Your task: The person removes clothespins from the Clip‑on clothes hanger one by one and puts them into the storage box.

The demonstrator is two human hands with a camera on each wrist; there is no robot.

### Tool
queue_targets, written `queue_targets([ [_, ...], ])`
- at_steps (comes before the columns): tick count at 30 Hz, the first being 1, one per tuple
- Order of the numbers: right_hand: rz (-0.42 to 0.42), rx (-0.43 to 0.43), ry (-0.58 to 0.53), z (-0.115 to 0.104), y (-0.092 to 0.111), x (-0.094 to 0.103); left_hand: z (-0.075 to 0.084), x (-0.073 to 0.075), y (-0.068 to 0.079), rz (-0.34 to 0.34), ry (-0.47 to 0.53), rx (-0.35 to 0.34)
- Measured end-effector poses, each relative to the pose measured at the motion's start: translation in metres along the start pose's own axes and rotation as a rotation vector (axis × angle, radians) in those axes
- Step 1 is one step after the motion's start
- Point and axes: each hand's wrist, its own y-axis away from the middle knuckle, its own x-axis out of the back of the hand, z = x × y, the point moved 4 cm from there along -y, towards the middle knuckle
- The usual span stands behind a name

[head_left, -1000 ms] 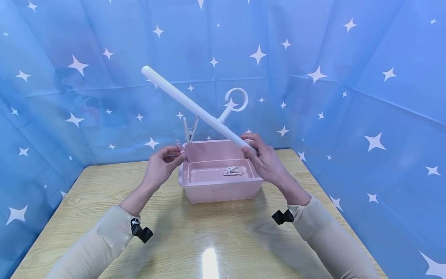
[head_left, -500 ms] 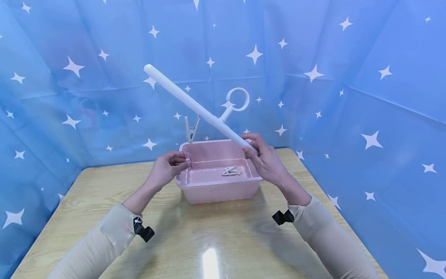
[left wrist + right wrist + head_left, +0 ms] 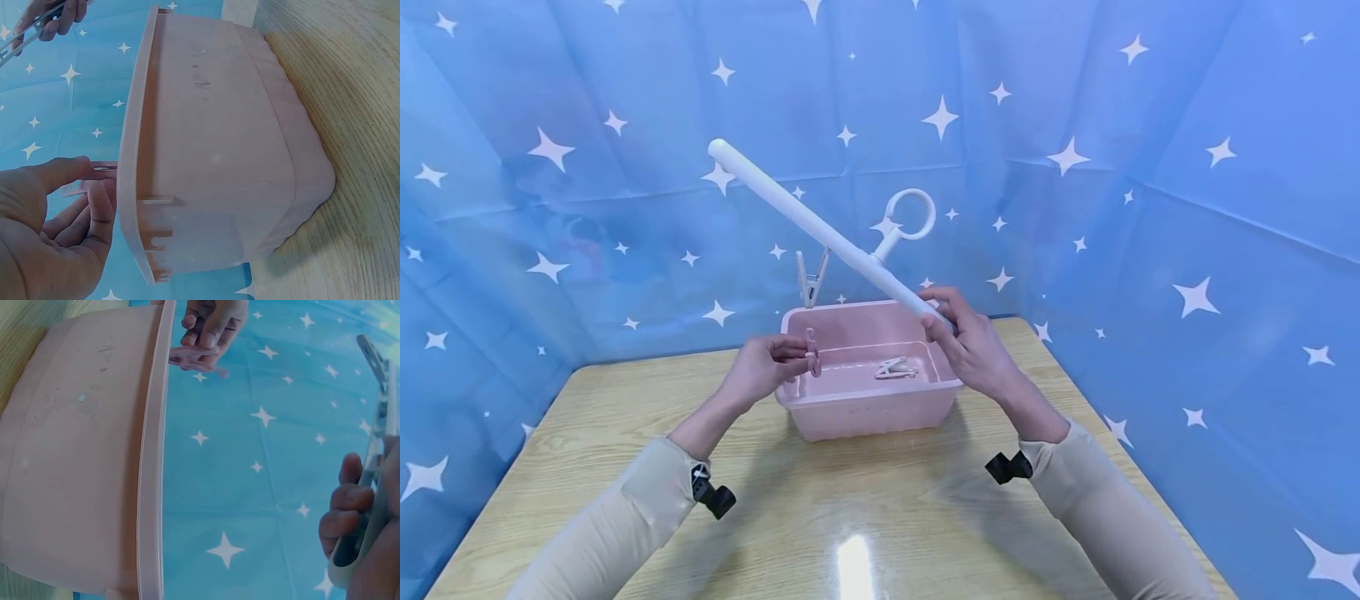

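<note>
The left hand (image 3: 763,367) has lowered its pinched pink peg (image 3: 810,353) over the basket (image 3: 865,408) rim, where it could slip outside; the right hand (image 3: 973,346) grips the hanger (image 3: 820,229).

We pinch a small pink clothespin (image 3: 810,352) upright above the pink basin's (image 3: 865,408) left rim and hold the white hanger bar (image 3: 820,232) tilted.

**Cam layout: 1 head + 2 wrist**

Head cam: high, looks forward-down at the pink basin (image 3: 865,408) at 12 o'clock, mid-range. Both wrist cams: close, low, side-on to basin walls (image 3: 212,156) (image 3: 75,456). All three share the basin.
</note>
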Motion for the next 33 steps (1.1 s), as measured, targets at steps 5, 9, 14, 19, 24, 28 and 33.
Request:
queue_targets([
  [5,-0.011,-0.004,-0.005,-0.001,-0.002,-0.002,-0.005,0.001,0.001,-0.002,0.005,0.021],
  [9,-0.017,-0.009,-0.012,-0.002,-0.003,-0.003,-0.004,0.004,0.002,0.024,0.004,-0.016],
  [14,-0.019,-0.004,-0.015,-0.002,-0.004,-0.005,-0.002,0.012,0.006,0.054,0.062,-0.046],
  [19,-0.016,0.011,-0.017,-0.003,-0.005,-0.008,0.003,0.021,0.011,0.057,0.152,-0.052],
  [24,-0.013,0.023,-0.012,-0.004,-0.007,-0.01,0.014,0.028,0.018,0.042,0.261,-0.084],
  [28,-0.02,0.029,-0.013,-0.006,-0.008,-0.012,0.025,0.032,0.024,0.026,0.358,-0.136],
  [33,-0.039,0.026,-0.02,-0.008,-0.01,-0.015,0.037,0.034,0.03,0.007,0.441,-0.162],
])
